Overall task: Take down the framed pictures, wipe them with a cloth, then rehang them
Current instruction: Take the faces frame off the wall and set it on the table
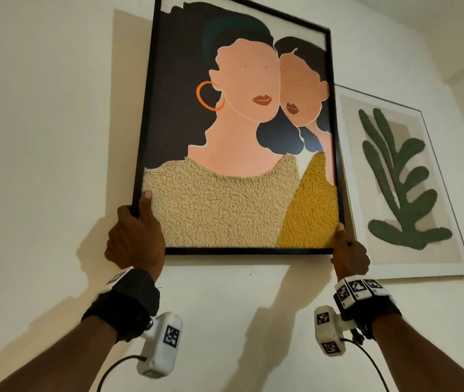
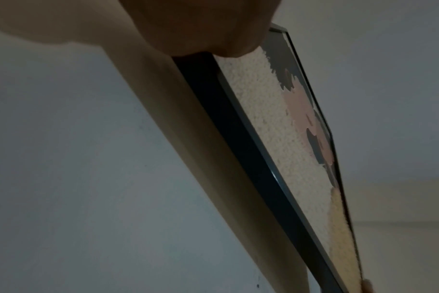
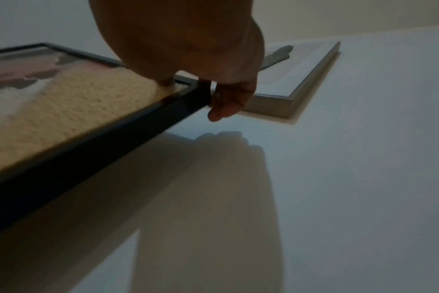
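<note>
A large black-framed picture of two women with faceless heads is held up against the white wall, tilted so its top leans left. My left hand grips its lower left corner, thumb lying up the front of the frame. My right hand grips the lower right corner, thumb on the front. In the left wrist view the black frame edge runs down from my left hand, standing off the wall. In the right wrist view my right hand pinches the frame corner.
A second picture in a thin pale frame, showing a green leaf shape, hangs on the wall just right of the black frame and is partly overlapped by it; the same picture shows beyond my right fingers. Bare white wall lies left and below.
</note>
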